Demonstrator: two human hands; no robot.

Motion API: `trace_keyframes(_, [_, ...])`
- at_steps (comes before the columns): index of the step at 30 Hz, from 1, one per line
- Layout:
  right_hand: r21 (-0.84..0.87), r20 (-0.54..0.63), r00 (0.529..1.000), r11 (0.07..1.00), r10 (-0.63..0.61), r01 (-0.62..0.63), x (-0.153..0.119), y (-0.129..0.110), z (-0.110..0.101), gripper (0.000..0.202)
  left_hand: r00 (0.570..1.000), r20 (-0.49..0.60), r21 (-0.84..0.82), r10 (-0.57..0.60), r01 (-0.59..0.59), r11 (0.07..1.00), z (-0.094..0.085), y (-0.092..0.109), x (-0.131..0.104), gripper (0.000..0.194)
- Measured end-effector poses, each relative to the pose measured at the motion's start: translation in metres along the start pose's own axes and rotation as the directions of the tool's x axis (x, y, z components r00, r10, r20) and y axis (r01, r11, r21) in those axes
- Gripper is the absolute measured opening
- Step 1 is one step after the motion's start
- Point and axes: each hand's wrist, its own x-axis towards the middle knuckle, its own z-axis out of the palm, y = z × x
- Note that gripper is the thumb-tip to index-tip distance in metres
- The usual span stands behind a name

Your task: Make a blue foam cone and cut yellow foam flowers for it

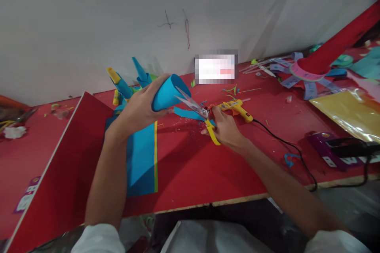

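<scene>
My left hand [142, 104] is wrapped round a blue paper tube [166, 94], its open end tilted up to the right. In my right hand [227, 126] is a pair of scissors [206, 116] with a yellow handle. The blades are parted and point up-left at the tube's rim; I cannot tell whether they touch it. A blue paper strip [187, 113] lies just below the blades, one end near my right fingers. Blue paper sheets [141, 162] with a yellow-green edge are on the red table under my left forearm.
Behind my right hand lies a yellow hot glue gun [237, 107], its black cord running right. A red board [65, 158] stands at the left. More rolled blue paper [123, 87] is by the wall. A red cone [335, 53] and yellow sheet [347, 108] are at right.
</scene>
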Motion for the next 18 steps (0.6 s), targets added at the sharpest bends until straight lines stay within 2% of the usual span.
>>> trace_keyframes(4, [-0.045, -0.038, 0.999, 0.999, 0.0, -0.002, -0.0008, 0.0026, 0.0024, 0.043, 0.999, 0.018, -0.012, 0.037, -0.037, 0.999, -0.0017, -0.0002, -0.0005, 0.092])
trace_keyframes(11, [-0.042, -0.094, 0.994, 0.998, -0.052, 0.048, -0.0013, 0.0071, 0.0041, 0.043, 0.997, 0.024, -0.067, 0.076, -0.074, 0.995, 0.0006, -0.0016, 0.0007, 0.095])
trace_keyframes(18, [-0.055, -0.157, 0.986, 0.997, -0.054, 0.046, -0.0005, 0.0092, 0.0065, 0.044, 0.997, 0.022, -0.098, 0.079, -0.076, 0.992, 0.0033, -0.0023, 0.0014, 0.096])
